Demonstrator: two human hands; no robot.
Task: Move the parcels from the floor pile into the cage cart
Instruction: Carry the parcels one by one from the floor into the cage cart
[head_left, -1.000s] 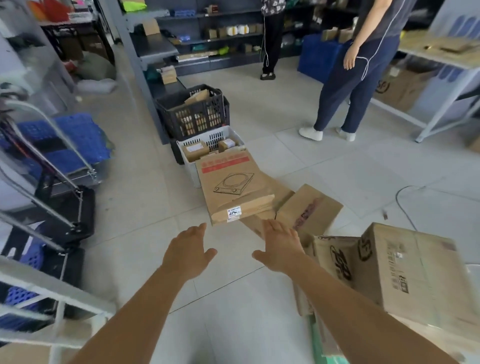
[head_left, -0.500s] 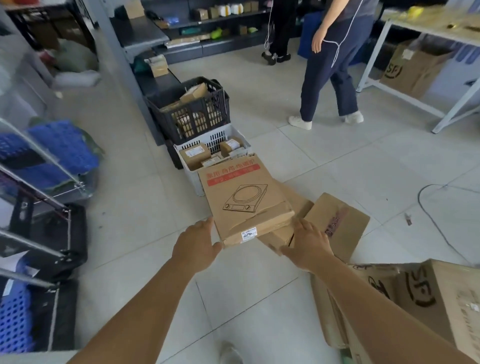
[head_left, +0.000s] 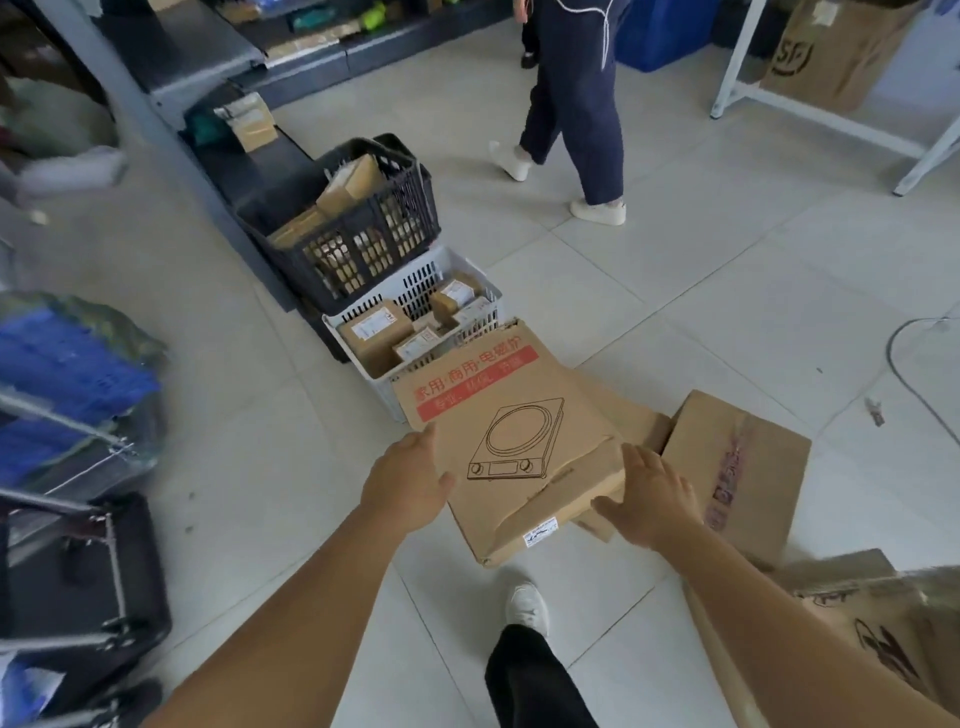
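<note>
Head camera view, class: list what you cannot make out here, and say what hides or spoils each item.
- Cage cart: cut off by the left edge and blurred.
- Left hand fingers: tips hidden under the flat box.
- Shipping label on that box: print too small.
- Box beneath it: mostly covered by the flat box.
- Carton at lower right: blurred, cut off by the frame edge.
</note>
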